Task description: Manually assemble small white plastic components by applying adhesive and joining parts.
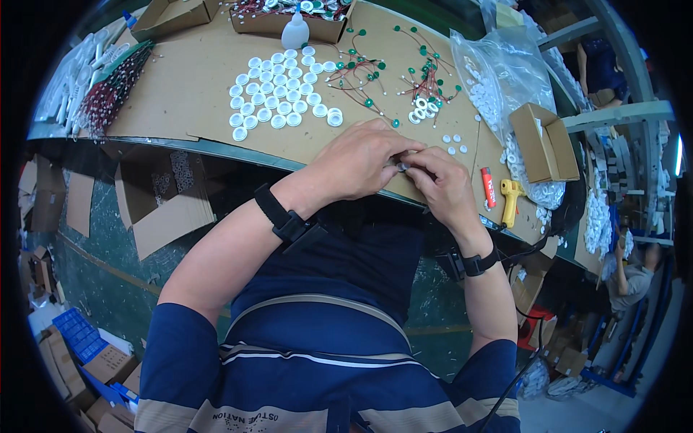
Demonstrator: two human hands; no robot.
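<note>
I am seeing both hands working close together above the near edge of the counter (195, 108), and a small pale part (403, 167) is sitting between their fingertips. The right hand (444, 186) is coming in from the right; its grip is pinching that part between thumb and index finger. The left hand (357, 162) is reaching across from the left with its fingers curling toward the same spot, but from here I cannot tell whether its grip is grasping the part or only resting against it. Fingers are covering most of the part, so I am not making out its long axis or which way it is pointing.

Beyond the left hand, many white round caps (293, 95) are lying spread out, with a white squeeze bottle (295, 33) standing behind them. Past the fingers, green discs on red wires (369, 103) are lying in loose clusters, and white rings (421, 103) are piling up just beside the right-hand cluster. To the right of the right hand, a red tube (488, 187) is lying with its long axis pointing away from the wearer, next to a yellow glue gun (511, 198).
</note>
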